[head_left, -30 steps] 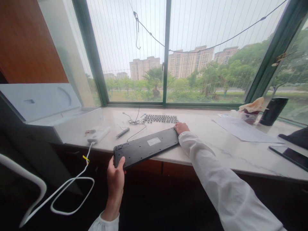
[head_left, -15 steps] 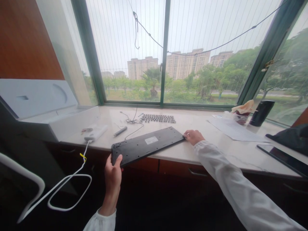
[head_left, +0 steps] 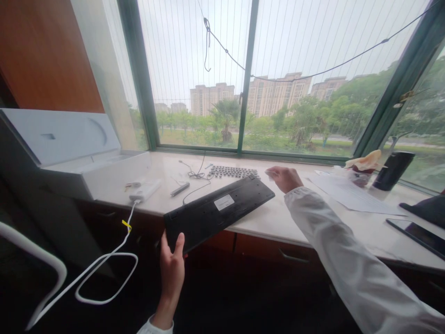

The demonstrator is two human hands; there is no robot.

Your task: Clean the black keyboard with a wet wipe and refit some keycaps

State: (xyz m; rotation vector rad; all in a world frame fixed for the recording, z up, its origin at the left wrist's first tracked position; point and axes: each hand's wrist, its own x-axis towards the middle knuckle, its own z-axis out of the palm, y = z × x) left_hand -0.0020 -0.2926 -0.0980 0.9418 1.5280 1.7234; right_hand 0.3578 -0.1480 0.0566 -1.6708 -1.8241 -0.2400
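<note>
A black keyboard [head_left: 239, 211], its underside with a white label turned towards me, tilts over the table's front edge. My left hand [head_left: 174, 260] grips its near left corner, thumb on the underside and fingers behind. Off the keyboard's right end, my right hand [head_left: 284, 179] hangs in the air with thumb and fingertips pinched together. Whether something small is between those fingertips I cannot make out. Rows of loose keycaps [head_left: 234, 172] lie on the table behind the keyboard, partly covered by it. The keyboard's cable [head_left: 197, 175] lies bunched to their left.
On the white tabletop [head_left: 278, 227], a grey pen-like tool [head_left: 180, 189] and a white charger [head_left: 146, 189] lie at the left, near an open white box [head_left: 114, 178]. Paper sheets [head_left: 347, 190], a black cylinder [head_left: 392, 170] and a phone [head_left: 419, 236] are at the right.
My right hand has let go of the keyboard's right end and risen away from it. The keyboard, still in my left hand, tilts more steeply. The whole view has shifted slightly.
</note>
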